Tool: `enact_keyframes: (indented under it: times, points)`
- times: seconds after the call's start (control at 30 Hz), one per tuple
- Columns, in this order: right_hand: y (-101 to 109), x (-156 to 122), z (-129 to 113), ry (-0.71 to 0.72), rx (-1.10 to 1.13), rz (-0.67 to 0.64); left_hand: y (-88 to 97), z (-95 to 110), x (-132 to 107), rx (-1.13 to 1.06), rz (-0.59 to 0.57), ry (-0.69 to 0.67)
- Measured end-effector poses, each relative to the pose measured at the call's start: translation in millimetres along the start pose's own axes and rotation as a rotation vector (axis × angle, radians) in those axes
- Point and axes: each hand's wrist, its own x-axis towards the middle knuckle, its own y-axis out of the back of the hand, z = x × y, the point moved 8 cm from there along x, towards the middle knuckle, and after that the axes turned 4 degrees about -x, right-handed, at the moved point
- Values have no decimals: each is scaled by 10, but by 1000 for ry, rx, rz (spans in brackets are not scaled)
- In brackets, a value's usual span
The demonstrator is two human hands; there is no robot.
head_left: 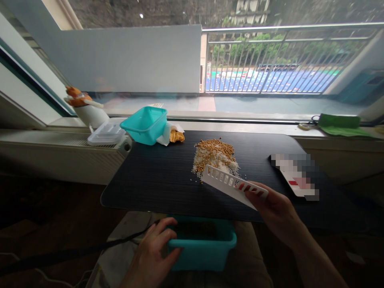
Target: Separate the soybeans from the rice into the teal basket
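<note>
A heap of yellow beans mixed with white rice [215,157] lies on the black table [156,176]. My right hand [274,210] grips a white slotted plastic scraper [229,183], whose far end rests by the near edge of the heap. My left hand [150,254] is wrapped round the left rim of a teal plastic bin [207,248] held below the table's front edge, on my lap.
A second teal bin [146,124] stands tilted at the table's back left, beside a clear lidded box [105,134], a white bottle-like object with an orange top [87,108] and crumpled paper with something yellow [174,135]. A blurred card [295,174] lies at right. Green cloth [340,124] sits on the windowsill.
</note>
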Motion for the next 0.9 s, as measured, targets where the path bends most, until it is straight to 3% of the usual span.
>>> enact_keyframes:
  times: [0.27, 0.57, 0.7, 0.8, 0.9]
  points:
    - [-7, -12, 15, -15, 8, -17, -6, -5, 1, -28, -10, 19]
    - [-285, -210, -48, -154, 230, -249, 15, 42, -11, -16, -23, 35]
    - [-150, -185, -36, -189, 237, -100, 14, 28, -11, -4, 0, 19]
    - [-53, -13, -42, -132, 96, 67, 21, 33, -2, 1, 6, 9]
    - [-92, 185, -78, -58, -1, 99, 30, 36, -4, -10, 4, -1]
